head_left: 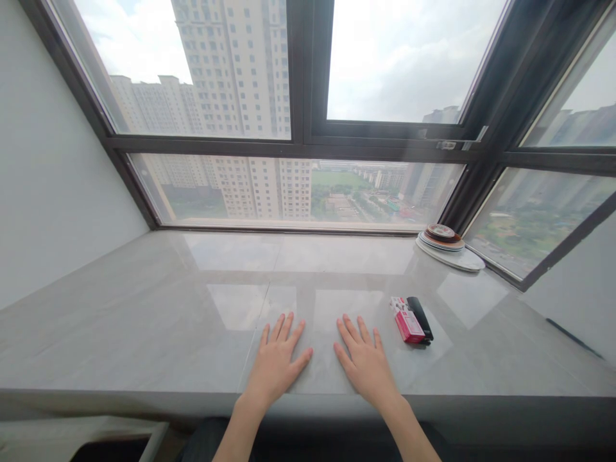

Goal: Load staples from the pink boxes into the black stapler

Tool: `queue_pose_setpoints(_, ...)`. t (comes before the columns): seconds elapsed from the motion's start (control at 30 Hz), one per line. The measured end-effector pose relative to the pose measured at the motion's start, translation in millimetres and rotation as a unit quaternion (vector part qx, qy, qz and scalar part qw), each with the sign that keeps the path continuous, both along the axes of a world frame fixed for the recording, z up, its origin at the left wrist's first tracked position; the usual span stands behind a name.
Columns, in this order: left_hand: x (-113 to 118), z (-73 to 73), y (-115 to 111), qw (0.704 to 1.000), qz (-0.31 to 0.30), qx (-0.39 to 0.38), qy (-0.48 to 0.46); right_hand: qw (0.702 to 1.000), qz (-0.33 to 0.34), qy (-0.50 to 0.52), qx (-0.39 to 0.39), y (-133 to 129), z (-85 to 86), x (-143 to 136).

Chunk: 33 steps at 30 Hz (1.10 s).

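Observation:
My left hand [278, 356] lies palm down on the pale stone sill [144, 333], fingers spread, with nothing in it. Just to its right, my right hand [364, 360] rests flat in the same way, fingers apart and holding nothing. To the right of that hand is a small pink-and-white box [408, 323]. Against the box's right side lies a long black object [420, 317] that looks like a stapler. Neither hand touches these two things.
A stack of plates or round mats [450, 247] sits in the far right corner by the dark window frame [308, 149]. At the right edge, a thin dark stick-like object [575, 338] lies along the wall. The sill's front edge runs beneath my wrists.

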<state>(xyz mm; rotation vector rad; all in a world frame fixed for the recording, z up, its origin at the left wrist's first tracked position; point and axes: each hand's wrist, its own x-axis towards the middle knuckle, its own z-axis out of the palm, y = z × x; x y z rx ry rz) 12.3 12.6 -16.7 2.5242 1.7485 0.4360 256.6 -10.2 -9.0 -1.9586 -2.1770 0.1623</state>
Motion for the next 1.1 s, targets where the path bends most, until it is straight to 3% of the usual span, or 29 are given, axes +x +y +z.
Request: queue_pose_setpoints(1.1,0.1,0.8,-0.6,1.000,0.003,-0.008,-0.005,1.000,-0.003,0.006,0.000,-1.8,2.0,-0.1)
